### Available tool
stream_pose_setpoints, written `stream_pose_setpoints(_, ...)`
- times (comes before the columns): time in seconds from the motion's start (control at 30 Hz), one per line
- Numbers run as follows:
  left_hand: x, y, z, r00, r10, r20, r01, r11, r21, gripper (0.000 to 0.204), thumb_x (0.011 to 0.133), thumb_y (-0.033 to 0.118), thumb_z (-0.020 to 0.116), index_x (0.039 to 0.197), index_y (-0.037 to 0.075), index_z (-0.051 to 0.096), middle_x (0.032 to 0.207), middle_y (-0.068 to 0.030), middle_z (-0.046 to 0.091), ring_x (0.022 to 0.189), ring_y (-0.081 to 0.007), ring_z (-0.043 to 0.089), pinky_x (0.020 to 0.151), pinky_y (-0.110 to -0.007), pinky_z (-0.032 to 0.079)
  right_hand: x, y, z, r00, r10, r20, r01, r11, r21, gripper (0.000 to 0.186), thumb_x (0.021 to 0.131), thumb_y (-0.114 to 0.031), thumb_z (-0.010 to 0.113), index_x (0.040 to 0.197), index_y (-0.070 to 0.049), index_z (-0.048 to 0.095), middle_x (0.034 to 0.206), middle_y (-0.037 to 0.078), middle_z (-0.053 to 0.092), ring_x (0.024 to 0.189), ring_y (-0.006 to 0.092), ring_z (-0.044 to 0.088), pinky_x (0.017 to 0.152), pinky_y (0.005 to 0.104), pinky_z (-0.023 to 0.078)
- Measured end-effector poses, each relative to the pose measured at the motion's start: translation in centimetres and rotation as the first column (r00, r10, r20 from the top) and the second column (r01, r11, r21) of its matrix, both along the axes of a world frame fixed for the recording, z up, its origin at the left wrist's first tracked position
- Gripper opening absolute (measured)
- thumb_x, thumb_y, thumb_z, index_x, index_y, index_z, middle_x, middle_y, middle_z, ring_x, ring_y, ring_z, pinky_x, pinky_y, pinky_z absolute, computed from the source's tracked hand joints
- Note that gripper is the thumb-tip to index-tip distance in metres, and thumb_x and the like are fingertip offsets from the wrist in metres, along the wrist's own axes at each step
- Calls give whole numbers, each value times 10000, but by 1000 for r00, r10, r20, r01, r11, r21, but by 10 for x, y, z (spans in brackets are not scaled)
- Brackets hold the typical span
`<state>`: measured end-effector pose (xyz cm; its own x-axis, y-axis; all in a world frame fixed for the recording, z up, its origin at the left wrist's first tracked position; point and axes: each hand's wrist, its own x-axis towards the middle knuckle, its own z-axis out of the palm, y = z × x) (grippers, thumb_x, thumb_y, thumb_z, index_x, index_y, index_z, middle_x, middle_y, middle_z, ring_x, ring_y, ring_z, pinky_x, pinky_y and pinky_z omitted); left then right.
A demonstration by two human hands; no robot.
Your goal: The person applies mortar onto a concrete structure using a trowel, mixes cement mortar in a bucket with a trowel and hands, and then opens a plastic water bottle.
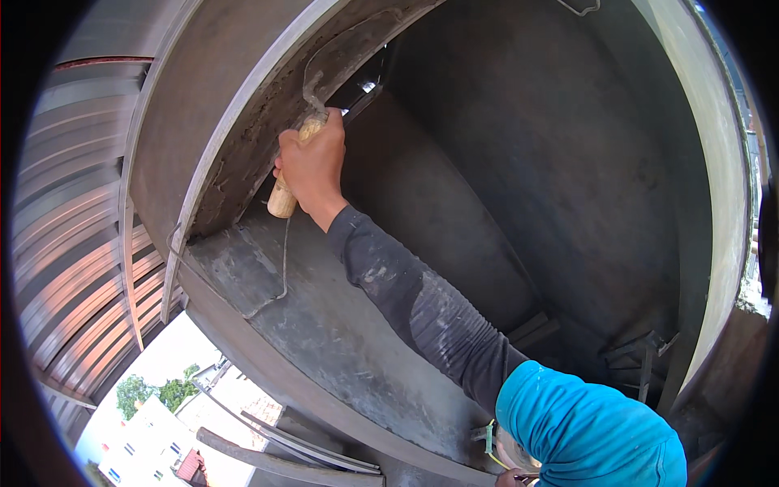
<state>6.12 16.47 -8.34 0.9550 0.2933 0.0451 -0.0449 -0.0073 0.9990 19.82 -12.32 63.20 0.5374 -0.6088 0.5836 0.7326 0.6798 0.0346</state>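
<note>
My right hand (312, 170) is shut on the pale wooden handle (281, 195) of a tool with a crooked grey top (314, 97), held against the rough inner side of a curved grey ledge (251, 138). A thin bent wire (284, 272) hangs below the handle along the shell's wall. At the bottom edge, what looks like my left hand (508, 479) shows only slightly below my blue sleeve, beside a pale object with a yellow-green cord (489, 438); its grip is unclear.
The dark curved shell (568, 162) fills the right side, with angled metal pieces (645, 353) low inside it and a pale rim (726, 203) at far right. Corrugated roofing (73, 243) is at left. Curved bars (284, 458) lie below, with white buildings and trees beyond.
</note>
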Motion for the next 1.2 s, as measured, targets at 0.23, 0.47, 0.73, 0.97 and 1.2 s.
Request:
stream_pose_setpoints(0.23,-14,-2,-9,999,41,9,-42,997,60,101,769,-24,602,844,7,663,821,-172,658,728,-284,671,665,-394,584,-46,46,-57,976,198,85,-179,964,-194,330,810,37,546,1091,2,377,706,68,503,483,141,557,409,318,477)
stream_pose_setpoints(0.47,-16,2,-14,999,40,24,-43,991,129,117,784,-8,601,880,9,666,842,-178,659,728,-285,670,664,-395,585,-25,-31,-24,911,370,183,-355,929,-107,263,802,52,529,1000,-33,379,711,75,497,461,131,519,414,323,490)
stream_pose_setpoints(0.73,-30,14,-25,998,51,32,-57,977,205,138,802,10,599,921,10,668,866,-186,660,729,-285,669,663,-398,586,-12,13,8,934,-355,-39,355,935,-9,374,796,7,563,1106,59,360,757,230,590,647,342,651,604,439,512)
stream_pose_setpoints(0.97,-15,1,-34,1000,6,25,-13,964,265,158,817,25,598,957,11,670,887,-192,661,730,-285,668,662,-399,588,11,24,-33,931,-359,62,364,908,-208,361,826,-31,585,1116,22,376,736,194,598,647,333,653,602,427,500)
stream_pose_setpoints(1.2,7,-67,-85,995,-85,44,74,977,202,180,833,41,596,993,13,673,908,-198,662,731,-285,668,660,-401,589,-38,-28,-270,999,-35,-19,-2,429,-903,299,824,-96,636,1056,-8,469,767,148,615,641,283,650,613,387,500)
